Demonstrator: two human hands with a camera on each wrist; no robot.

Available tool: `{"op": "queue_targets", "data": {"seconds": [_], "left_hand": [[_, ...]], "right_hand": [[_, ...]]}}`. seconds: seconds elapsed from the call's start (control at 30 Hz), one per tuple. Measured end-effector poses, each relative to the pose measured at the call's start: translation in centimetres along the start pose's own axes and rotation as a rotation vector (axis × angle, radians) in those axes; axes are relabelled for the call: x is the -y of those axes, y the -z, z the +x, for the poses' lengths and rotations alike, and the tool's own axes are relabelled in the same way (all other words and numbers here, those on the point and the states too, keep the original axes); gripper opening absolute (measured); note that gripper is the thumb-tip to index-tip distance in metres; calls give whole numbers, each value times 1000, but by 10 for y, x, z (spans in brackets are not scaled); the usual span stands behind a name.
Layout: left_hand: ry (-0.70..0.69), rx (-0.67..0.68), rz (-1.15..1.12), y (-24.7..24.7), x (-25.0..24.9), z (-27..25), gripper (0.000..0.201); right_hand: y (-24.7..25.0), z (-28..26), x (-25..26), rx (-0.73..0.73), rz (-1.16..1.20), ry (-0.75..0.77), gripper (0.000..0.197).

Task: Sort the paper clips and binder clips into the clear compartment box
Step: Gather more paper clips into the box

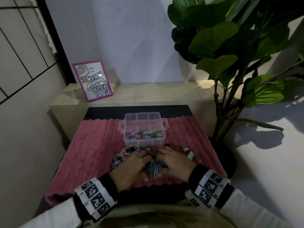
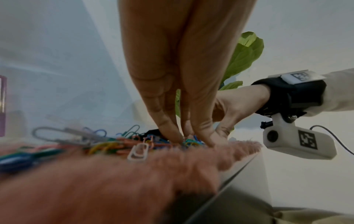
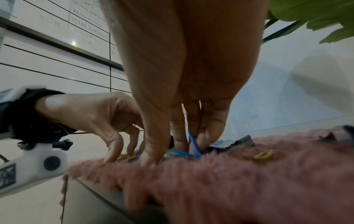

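Here: left hand (image 1: 131,165) and right hand (image 1: 174,162), fingers curled into the heap of coloured paper clips (image 1: 125,155) on the pink fluffy mat (image 1: 92,145); grasp cannot be told. Clear plastic compartment box (image 1: 144,142) near the mat's far edge.

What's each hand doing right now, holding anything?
Left hand: fingers curled into the clip pile; grip cannot be told.
Right hand: fingers curled into the same pile; grip cannot be told.

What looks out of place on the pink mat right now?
A few binder clips lie apart from the main pile, right of the right hand. Both hands' fingers are down in the pile; nothing looks damaged.
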State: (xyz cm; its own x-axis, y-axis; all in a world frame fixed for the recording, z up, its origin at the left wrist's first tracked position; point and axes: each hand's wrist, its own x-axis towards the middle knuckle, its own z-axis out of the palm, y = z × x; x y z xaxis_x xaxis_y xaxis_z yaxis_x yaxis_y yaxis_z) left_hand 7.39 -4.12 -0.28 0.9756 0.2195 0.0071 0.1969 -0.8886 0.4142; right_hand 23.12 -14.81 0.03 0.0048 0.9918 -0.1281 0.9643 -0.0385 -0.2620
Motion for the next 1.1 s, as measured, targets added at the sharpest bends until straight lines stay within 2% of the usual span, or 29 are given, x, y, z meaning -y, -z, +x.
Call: {"op": "queue_targets", "data": {"seconds": [0.13, 0.3, 0.4, 0.47, 0.6, 0.7, 0.87, 1.1], "left_hand": [[-11, -5, 37, 1, -1, -4, 48], [-15, 34, 215, 3, -10, 4, 27], [-17, 98, 299, 2, -14, 8, 25], [-41, 84, 310, 0, -13, 10, 25], [-32, 10, 178, 3, -8, 12, 21], [9, -61, 16, 12, -3, 14, 13], [163, -138, -361, 32, 1, 13, 10], [281, -184, -487, 40, 15, -3, 11]], "right_hand": [[0, 5, -1, -2, 41, -22, 36], [1, 13, -5, -57, 124, -20, 19], [6, 13, -13, -107, 271, -38, 18], [12, 10, -19, -142, 383, -100, 17], [18, 2, -33, -235, 592, -237, 13], [20, -2, -40, -299, 754, -274, 10], [19, -3, -43, -348, 832, -269, 12], [18, -2, -39, -351, 809, -248, 18]]}}
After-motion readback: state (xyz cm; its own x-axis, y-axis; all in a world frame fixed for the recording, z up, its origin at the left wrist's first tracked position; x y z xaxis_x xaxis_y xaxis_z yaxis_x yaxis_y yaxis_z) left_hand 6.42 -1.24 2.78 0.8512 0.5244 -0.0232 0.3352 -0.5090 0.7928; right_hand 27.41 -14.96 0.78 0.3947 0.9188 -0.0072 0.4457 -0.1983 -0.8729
